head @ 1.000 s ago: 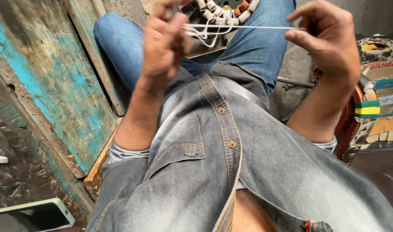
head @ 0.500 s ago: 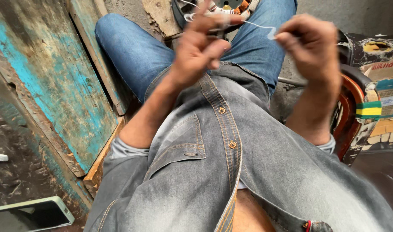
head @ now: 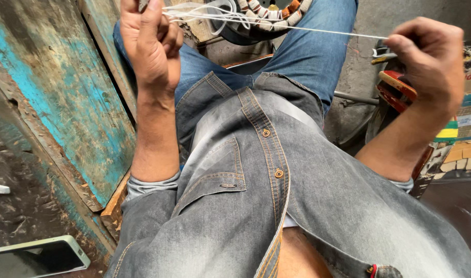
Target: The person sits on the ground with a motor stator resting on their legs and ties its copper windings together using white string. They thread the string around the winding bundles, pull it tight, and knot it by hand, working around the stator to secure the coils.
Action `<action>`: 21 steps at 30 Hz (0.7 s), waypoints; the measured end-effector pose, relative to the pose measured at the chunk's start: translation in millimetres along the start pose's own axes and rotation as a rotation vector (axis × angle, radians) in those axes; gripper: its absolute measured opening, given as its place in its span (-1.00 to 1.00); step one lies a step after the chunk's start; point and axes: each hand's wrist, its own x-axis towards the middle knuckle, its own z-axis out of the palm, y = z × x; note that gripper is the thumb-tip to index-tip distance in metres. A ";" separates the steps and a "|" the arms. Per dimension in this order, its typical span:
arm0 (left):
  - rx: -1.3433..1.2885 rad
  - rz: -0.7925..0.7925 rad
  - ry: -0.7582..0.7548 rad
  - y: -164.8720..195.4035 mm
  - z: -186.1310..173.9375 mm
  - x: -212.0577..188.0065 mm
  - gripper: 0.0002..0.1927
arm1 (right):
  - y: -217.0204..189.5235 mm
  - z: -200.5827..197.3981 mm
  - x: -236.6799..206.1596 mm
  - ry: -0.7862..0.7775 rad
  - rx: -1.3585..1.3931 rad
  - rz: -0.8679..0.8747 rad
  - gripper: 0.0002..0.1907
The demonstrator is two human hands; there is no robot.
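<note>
A thin white string (head: 318, 31) runs taut across the top of the view between my two hands. My left hand (head: 150, 44) is raised at the upper left, fingers closed around loops of the string. My right hand (head: 431, 62) is at the upper right, pinching the string's other end. Behind the string, on my lap in blue jeans (head: 302, 56), lies a round motor stator (head: 269, 20) with wound coils wrapped in white and brown; only its lower part shows.
A worn wooden board with peeling blue paint (head: 55, 113) leans at the left. A phone with a white edge (head: 37, 257) lies on the dark ground at the lower left. Cardboard boxes and red-rimmed parts (head: 400, 90) crowd the right side.
My hands have drawn apart: the left moved left and upward, the right moved right, and the string between them is now stretched longer and tight.
</note>
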 end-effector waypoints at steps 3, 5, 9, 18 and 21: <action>0.024 0.014 -0.063 2.8 6.2 -7.0 -0.59 | 3.7 -1.1 -6.6 0.099 0.041 0.040 -0.95; 0.115 -0.012 -0.191 -7.9 29.9 -12.7 -0.54 | -1.4 9.4 -2.9 0.066 0.041 -0.039 -0.97; 0.328 -0.126 -0.497 -31.6 88.6 -24.9 -0.35 | -17.8 66.2 16.8 -0.192 0.089 -0.389 -0.88; 0.185 -0.177 -0.276 -30.0 68.0 -2.5 -0.83 | -29.3 82.6 31.5 -0.260 -0.017 -0.264 -0.87; 0.091 -0.119 -0.134 -17.4 44.3 -6.4 -0.82 | -9.5 63.3 18.6 -0.263 0.034 -0.166 -0.90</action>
